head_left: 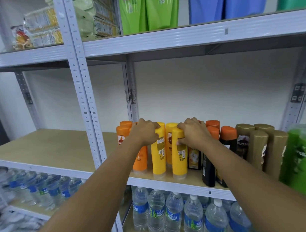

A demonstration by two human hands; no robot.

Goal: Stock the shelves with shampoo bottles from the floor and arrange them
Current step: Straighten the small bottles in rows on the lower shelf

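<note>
Right now both hands are up at the middle wooden shelf board [63, 150] of the grey metal rack. Left hand [146, 131] grips the top of a tall yellow plastic shampoo bottle [158, 150], fingers curled over its cap; right hand [192, 131] grips the top of a 2nd yellow shampoo bottle [179, 153] just right of it, thumb on the label side. Both bottles stand upright near the front edge w/ a 3rd yellow one [170, 132] behind, between them. Left of these: orange shampoo bottles [123, 132], touching, partly hidden by the left wrist. Right of the hands: black bottles w/ orange caps [227, 135], then gold-brown bottles [259, 143], then green bottles [302, 155] at far right. Shelf below holds clear water bottles w/ blue labels [157, 211]. Top shelf: green pouches [148, 12], blue pouches [228, 5], boxed goods [103, 18] to the left.
</note>
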